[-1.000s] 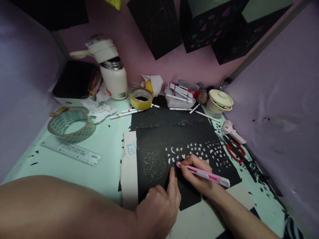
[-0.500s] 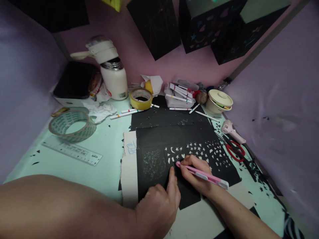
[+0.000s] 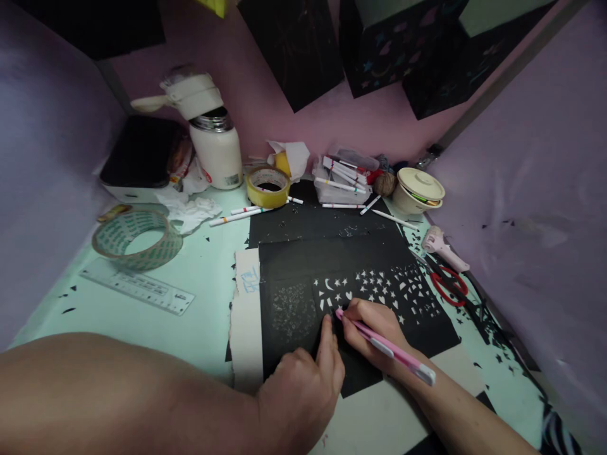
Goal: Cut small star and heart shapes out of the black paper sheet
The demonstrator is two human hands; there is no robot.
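Note:
In my right hand (image 3: 374,328) is a slim pink craft knife (image 3: 396,354), gripped like a pen with its tip down on the black paper (image 3: 332,259). Fingers hide the blade. My left hand (image 3: 306,385) presses on the same paper, its index finger stretched out close to the knife tip and the other fingers partly curled. Rows of small cut-out stars, hearts, a moon and angular shapes show pale on the paper's right half. A patch of light drawn outlines (image 3: 294,313) lies left of them. Beneath the paper is a pale card (image 3: 247,328) with a torn left edge.
Left are a clear ruler (image 3: 137,287), a wide tape roll (image 3: 137,240) and an open white flask (image 3: 218,155). Behind lie yellow tape (image 3: 268,189), white markers (image 3: 344,177) and a lidded bowl (image 3: 418,189). Right are red-handled scissors (image 3: 448,287), a pink tool (image 3: 446,249) and black scraps.
The rear end of the craft knife has dipped slightly, and my right hand has shifted a little. My left hand stays nearly still on the paper.

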